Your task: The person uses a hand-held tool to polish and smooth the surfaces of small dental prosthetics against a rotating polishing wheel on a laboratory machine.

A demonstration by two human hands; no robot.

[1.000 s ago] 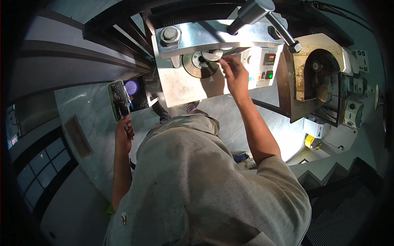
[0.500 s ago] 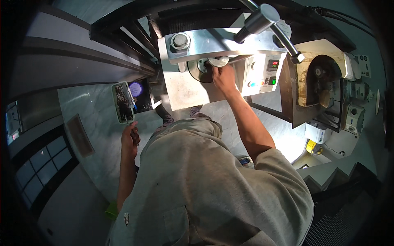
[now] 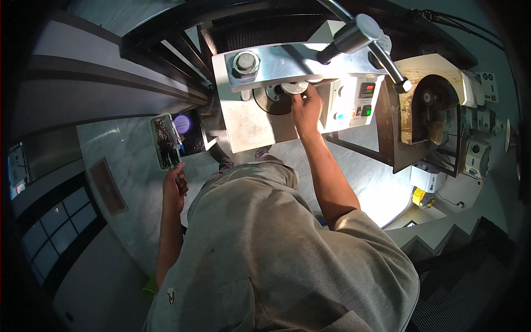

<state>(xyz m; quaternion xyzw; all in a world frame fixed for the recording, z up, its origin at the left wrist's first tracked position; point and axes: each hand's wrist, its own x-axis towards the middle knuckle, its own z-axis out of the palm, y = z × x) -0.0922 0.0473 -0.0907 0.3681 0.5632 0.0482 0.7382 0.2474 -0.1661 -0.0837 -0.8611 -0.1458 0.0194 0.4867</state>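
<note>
My right hand [image 3: 307,110] reaches up to a bench press, its fingers closed on the edge of a round metal piece [image 3: 295,87]. That piece sits just below the press's thick steel crossbar [image 3: 293,61], partly over a dark round opening [image 3: 268,102] in the pale housing. My left hand [image 3: 176,188] is down at the left, closed around the end of a slim light tool [image 3: 178,166] whose kind I cannot make out. The tool reaches to a shallow tray [image 3: 155,145] holding dark, streaky material.
A steel screw with a cross handle [image 3: 358,34] rises from the crossbar, beside a control panel [image 3: 354,105] with lit displays. A round purple lid [image 3: 182,123] lies by the tray. Another machine with an arched opening [image 3: 412,110] stands at right, and steps [image 3: 437,246] lie lower right.
My right hand has shifted slightly down and right around the round metal piece, its wrist turned and forearm straighter. The left hand stays by the tray.
</note>
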